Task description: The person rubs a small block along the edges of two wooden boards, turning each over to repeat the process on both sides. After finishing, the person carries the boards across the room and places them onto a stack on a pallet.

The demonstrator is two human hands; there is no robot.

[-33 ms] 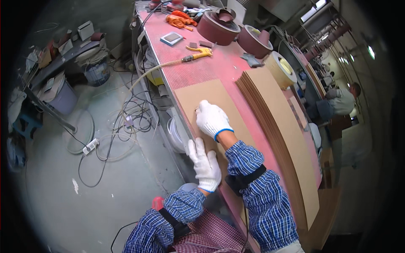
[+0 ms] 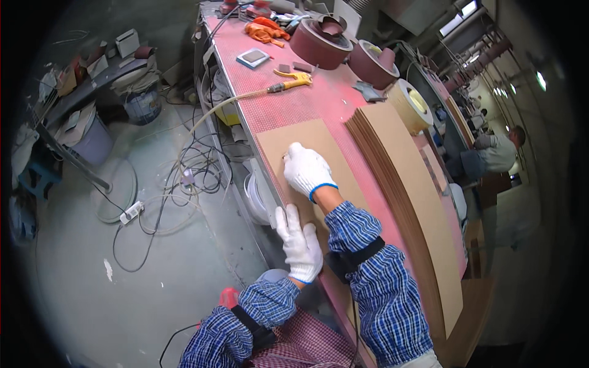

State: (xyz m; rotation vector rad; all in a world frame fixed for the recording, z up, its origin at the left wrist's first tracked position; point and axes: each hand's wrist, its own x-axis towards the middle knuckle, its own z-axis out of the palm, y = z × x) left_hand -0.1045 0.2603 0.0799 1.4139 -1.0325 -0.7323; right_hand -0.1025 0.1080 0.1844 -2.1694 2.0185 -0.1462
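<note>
A tan flat board (image 2: 300, 132) lies along the near left edge of the pink-topped bench (image 2: 279, 110). On its face rests my right hand (image 2: 308, 172), in a white knit glove with a blue cuff, fingers curled closed. A tiny bit of something brown shows at the fingers, too small to name. Closer to me, my left hand (image 2: 299, 242), gloved likewise, lies against the board's long edge, fingers stretched and thumb apart. To the right of the board stands a stack of similar boards (image 2: 408, 196) with brown edges.
Farther up the bench lie a yellow air blow gun (image 2: 291, 83) with its hose, a small framed pad (image 2: 253, 58), orange gloves (image 2: 265, 30) and abrasive rolls (image 2: 319, 46). Cables (image 2: 196, 175) and a power strip (image 2: 131, 213) lie on the floor. A person (image 2: 494, 150) stands at the far right.
</note>
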